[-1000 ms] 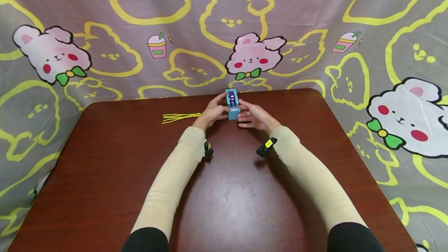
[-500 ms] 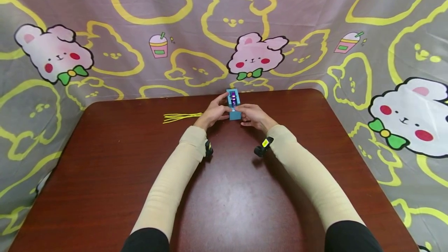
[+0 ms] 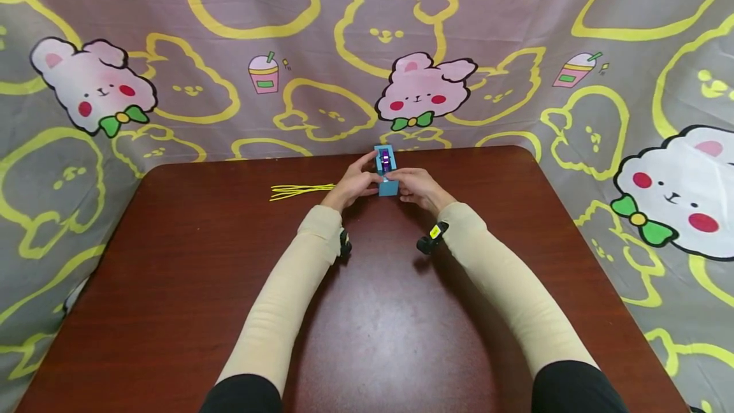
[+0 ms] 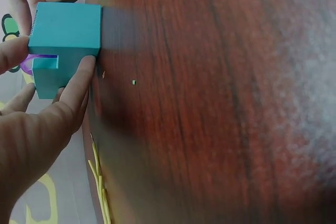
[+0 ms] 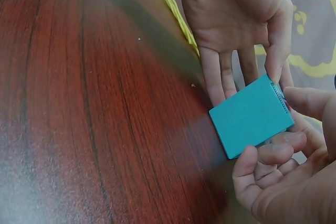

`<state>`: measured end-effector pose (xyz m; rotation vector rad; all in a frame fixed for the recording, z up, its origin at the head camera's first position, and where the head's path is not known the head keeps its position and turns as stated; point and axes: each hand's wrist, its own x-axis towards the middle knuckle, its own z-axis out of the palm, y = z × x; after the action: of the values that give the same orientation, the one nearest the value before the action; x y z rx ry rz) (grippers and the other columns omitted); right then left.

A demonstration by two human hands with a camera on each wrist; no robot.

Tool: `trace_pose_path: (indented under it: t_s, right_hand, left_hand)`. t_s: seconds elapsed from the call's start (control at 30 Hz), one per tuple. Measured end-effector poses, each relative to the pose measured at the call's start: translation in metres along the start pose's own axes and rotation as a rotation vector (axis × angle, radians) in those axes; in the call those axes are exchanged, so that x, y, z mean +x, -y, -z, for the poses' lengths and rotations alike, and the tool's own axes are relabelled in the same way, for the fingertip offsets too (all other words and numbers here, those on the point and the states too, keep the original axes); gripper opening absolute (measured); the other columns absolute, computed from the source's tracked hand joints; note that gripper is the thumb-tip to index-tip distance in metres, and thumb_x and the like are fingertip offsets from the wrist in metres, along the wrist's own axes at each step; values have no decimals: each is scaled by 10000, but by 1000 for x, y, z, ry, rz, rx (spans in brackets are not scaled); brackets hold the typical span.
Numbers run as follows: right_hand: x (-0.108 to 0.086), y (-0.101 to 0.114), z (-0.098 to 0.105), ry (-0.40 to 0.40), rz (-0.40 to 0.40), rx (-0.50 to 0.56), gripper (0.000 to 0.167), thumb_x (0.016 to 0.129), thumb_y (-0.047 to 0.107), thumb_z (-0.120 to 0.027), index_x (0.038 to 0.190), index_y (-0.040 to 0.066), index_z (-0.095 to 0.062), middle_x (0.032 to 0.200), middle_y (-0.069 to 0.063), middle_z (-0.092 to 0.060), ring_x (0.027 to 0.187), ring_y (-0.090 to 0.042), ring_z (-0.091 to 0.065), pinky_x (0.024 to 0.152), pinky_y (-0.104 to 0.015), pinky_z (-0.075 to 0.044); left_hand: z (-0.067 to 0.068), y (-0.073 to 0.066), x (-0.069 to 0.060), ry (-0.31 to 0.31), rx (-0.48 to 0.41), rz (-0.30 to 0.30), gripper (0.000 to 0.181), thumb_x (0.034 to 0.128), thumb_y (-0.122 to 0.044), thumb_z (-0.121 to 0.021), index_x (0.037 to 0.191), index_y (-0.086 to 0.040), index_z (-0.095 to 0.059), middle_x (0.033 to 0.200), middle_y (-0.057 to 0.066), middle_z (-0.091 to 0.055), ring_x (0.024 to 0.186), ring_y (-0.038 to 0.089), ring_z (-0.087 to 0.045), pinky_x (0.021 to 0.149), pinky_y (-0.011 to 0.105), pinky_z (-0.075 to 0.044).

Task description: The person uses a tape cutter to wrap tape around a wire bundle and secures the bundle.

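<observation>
A small teal block-shaped device [image 3: 388,188] with a purple part [image 3: 385,160] in its upper frame stands near the table's back edge, between both hands. My left hand [image 3: 352,186] grips its left side; in the left wrist view the fingers of that hand [image 4: 47,135] lie along the teal body [image 4: 68,27]. My right hand [image 3: 422,188] has its thumb and index finger at the device's middle, by the top edge of the teal box [image 5: 252,116] in the right wrist view, with the other fingers curled beside it. What the fingertips touch there is partly hidden.
Several thin yellow sticks or strands [image 3: 298,191] lie on the brown table [image 3: 172,273], left of my left hand. A patterned curtain [image 3: 321,18] hangs behind and beside the table. Tiny specks, one of them greenish [image 4: 134,82], dot the tabletop.
My right hand has moved in from the device's right side, bringing its thumb and index finger to the middle. My left hand keeps its hold. The whole head view has shifted slightly.
</observation>
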<state>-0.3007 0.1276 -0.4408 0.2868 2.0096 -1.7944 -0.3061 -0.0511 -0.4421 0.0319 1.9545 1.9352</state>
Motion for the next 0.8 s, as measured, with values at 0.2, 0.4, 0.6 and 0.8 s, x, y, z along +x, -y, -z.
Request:
trace_pose_path:
  t_s: [0.2,0.4,0.6,0.8]
  right_hand:
    - [0,2,-1,-18,-25,-14,425,940,327,-729,1266,61,-669,805,-17,-584,763,-183,-531,736,-303,-507]
    - [0,3,-1,-8,-36,-22,420,941,323,-727,1256,52,-667,788,-6,-534,737,-169,-504,707,-290,-502]
    - [1,3,0,4,-23,-17,369,957,291,-711,1247,65,-675,755,-4,-493,690,-161,-463,710,-299,-485]
    - [0,6,-2,-3,-9,-2,366,956,255,-714,1255,48,-683,802,-5,-567,717,-159,-497,765,-314,-481]
  left_hand:
    - [-1,1,1,-6,-5,0,752,927,22,-605,1575,-267,-356,1556,110,-328,1244,320,-532,1004,486,-475]
    - [-1,0,0,-17,11,4,745,935,1,-608,1576,-279,-351,1576,100,-309,1279,307,-507,1003,480,-477]
    - [-2,0,0,-22,5,8,748,932,8,-603,1575,-284,-356,1578,95,-315,1264,304,-521,996,473,-483]
    - [-2,0,0,-20,-19,20,757,925,19,-604,1570,-301,-368,1595,79,-290,1247,301,-536,1000,467,-481]
